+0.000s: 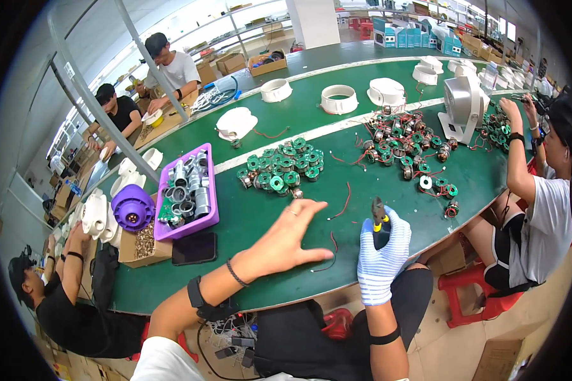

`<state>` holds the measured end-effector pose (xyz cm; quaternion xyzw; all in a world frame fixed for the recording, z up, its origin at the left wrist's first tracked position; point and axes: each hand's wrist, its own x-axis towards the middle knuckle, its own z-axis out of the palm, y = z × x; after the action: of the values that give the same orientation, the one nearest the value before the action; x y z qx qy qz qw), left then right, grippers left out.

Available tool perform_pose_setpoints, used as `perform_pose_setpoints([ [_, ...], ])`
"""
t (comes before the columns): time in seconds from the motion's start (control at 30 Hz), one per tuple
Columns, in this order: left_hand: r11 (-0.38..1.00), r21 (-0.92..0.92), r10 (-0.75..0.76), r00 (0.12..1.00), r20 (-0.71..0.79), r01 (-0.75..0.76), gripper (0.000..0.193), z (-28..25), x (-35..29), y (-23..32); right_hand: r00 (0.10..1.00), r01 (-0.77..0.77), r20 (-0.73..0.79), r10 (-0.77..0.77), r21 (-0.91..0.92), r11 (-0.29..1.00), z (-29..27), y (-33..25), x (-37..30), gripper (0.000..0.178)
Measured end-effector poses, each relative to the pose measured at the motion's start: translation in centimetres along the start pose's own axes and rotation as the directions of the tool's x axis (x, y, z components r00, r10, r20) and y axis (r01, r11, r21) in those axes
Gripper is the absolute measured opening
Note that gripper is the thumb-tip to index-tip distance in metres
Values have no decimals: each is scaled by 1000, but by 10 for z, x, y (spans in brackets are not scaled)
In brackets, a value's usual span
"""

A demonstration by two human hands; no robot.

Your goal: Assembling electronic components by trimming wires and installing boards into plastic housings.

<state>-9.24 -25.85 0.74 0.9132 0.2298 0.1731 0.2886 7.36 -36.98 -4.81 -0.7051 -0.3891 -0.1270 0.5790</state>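
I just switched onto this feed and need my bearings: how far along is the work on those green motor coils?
No finished piece is clearly set apart. In hand: the gloved right hand grips a small hand tool, while the bare left hand reaches open toward loose red wires on the green table. Left: a pile of green coils ahead, a second pile further right.

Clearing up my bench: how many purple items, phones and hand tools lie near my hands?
Purple items: 2, the tray and the round part
Black phone: 1
Hand tools: 1, the cutters in the gloved right hand
Total: 4
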Motion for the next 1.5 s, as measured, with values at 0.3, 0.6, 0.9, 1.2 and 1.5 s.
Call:
perform_pose_setpoints([
  [0.3, 988, 117, 71, 977, 201, -96, 43, 14, 42, -16, 997, -8, -70, 12, 59, 998, 0, 0, -3, 36],
  [0.6, 995, 59, 85, 996, 6, -85, 20, 5, 53, -17, 982, -135, -110, 155, 174, 975, -5, 3, -6, 39],
  [0.9, 986, 162, 46, 995, -90, -31, 46, 21, 50, -14, 982, -124, -114, 148, 197, 973, -6, 1, -7, 36],
  [1.2, 818, 555, 89, 987, 136, -151, 16, 37, 50, -8, 979, -154, -93, 182, 248, 957, -13, 1, -9, 36],
  [1.5, 995, -101, 35, 996, 87, -26, 6, 33, 14, 78, 955, -246, -106, 278, 247, 937, -125, 16, -45, 32],
])
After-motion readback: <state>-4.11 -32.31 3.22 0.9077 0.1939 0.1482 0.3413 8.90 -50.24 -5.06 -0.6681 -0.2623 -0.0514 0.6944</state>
